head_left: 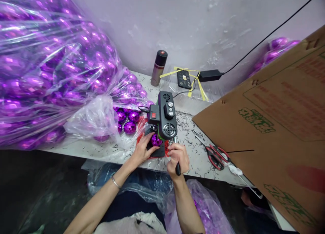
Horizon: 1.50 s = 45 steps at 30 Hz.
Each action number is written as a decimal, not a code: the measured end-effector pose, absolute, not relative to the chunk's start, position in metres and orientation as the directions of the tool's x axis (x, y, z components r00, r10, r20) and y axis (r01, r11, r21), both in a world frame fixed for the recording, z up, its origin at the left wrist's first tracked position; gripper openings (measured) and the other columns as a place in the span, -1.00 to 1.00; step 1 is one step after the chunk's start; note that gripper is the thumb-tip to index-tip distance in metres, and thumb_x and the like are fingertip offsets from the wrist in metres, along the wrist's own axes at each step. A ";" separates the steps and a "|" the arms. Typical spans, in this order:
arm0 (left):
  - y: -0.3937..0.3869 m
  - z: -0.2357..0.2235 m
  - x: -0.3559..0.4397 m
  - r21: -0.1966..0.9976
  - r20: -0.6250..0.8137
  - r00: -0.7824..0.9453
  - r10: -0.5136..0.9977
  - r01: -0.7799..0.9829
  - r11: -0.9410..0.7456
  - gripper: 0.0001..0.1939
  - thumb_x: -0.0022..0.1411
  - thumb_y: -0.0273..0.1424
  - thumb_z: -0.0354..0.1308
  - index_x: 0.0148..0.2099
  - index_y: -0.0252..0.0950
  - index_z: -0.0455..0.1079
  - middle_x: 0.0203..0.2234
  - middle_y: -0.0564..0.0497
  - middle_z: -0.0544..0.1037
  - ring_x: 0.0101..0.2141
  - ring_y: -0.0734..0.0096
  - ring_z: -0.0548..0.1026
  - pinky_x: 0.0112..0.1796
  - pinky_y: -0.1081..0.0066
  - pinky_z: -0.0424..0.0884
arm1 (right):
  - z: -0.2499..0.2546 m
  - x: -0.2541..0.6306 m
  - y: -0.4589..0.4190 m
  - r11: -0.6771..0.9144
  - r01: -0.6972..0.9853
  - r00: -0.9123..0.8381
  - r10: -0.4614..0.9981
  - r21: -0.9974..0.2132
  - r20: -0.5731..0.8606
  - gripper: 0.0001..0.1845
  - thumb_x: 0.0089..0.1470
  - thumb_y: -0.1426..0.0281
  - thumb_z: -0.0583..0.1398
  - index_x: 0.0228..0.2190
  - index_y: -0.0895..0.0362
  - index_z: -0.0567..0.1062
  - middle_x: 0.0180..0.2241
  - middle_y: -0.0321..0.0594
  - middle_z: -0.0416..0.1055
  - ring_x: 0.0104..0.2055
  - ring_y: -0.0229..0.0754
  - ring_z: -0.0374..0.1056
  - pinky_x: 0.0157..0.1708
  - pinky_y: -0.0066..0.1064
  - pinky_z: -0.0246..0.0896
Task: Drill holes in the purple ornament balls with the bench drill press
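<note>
A shiny purple faceted ball [156,140] sits on the dark base of a small black bench drill press [167,107], under its head. My left hand [143,148] has its thumb and fingers around the ball from the left. My right hand [178,158] is closed round the press's lever handle [178,169], whose black end sticks out below the fist. The drill's tip is hidden by the head. Left of the press, several loose purple balls [130,127] lie at the mouth of a big clear bag [58,68] full of them.
Behind the press stand a dark bottle [159,68], a phone [183,79] and a black power adapter [210,75] with its cord. Red-handled scissors [215,156] lie right, beside a large cardboard box [274,125]. Dark shavings litter the white table [188,132]. Another bag of balls [203,210] hangs below.
</note>
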<state>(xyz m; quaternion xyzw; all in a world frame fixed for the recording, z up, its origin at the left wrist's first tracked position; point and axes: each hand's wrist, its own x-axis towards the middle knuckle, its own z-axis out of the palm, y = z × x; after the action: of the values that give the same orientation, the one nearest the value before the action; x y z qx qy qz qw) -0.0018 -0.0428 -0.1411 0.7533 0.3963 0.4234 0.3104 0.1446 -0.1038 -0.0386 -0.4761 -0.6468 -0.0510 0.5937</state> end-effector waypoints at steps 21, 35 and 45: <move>-0.042 -0.135 -0.001 0.826 0.347 0.348 0.871 0.327 -0.459 -0.40 0.33 -0.13 0.26 0.32 -0.24 0.30 0.17 -0.24 0.54 0.21 -0.01 0.49 0.28 -0.11 0.29 | -0.073 0.147 -0.091 0.606 0.673 0.158 0.442 -0.424 0.883 -0.71 0.33 0.43 -0.01 -0.42 0.06 0.39 -0.43 -0.31 0.40 -0.46 -0.23 0.37 -0.36 -0.26 0.35; -0.076 -0.135 -0.016 0.725 0.416 0.423 0.805 0.380 -0.574 -0.24 0.28 -0.08 0.29 0.39 -0.24 0.16 0.28 -0.31 0.41 0.29 -0.08 0.38 0.33 -0.22 0.17 | 0.013 0.139 -0.103 0.475 0.578 0.288 0.642 -0.663 0.711 -0.64 0.32 0.49 0.05 -0.53 0.09 0.37 -0.51 -0.30 0.38 -0.40 -0.22 0.40 -0.42 -0.35 0.20; -0.014 -0.085 -0.063 0.548 0.368 0.051 0.928 0.795 -0.261 -0.54 0.43 -0.23 0.08 0.24 -0.38 0.37 0.11 -0.37 0.53 0.11 -0.16 0.49 0.12 -0.07 0.41 | -0.003 0.139 -0.104 0.512 0.602 0.253 0.606 -0.613 0.754 -0.64 0.29 0.54 0.05 -0.54 0.09 0.38 -0.50 -0.30 0.39 -0.37 -0.21 0.42 -0.40 -0.35 0.20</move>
<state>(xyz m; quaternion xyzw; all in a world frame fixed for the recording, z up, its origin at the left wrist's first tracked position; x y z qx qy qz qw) -0.0627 -0.0136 -0.0849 0.7180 0.6001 0.3387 0.0984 0.1386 -0.1038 -0.0033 -0.4940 -0.6110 0.0016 0.6185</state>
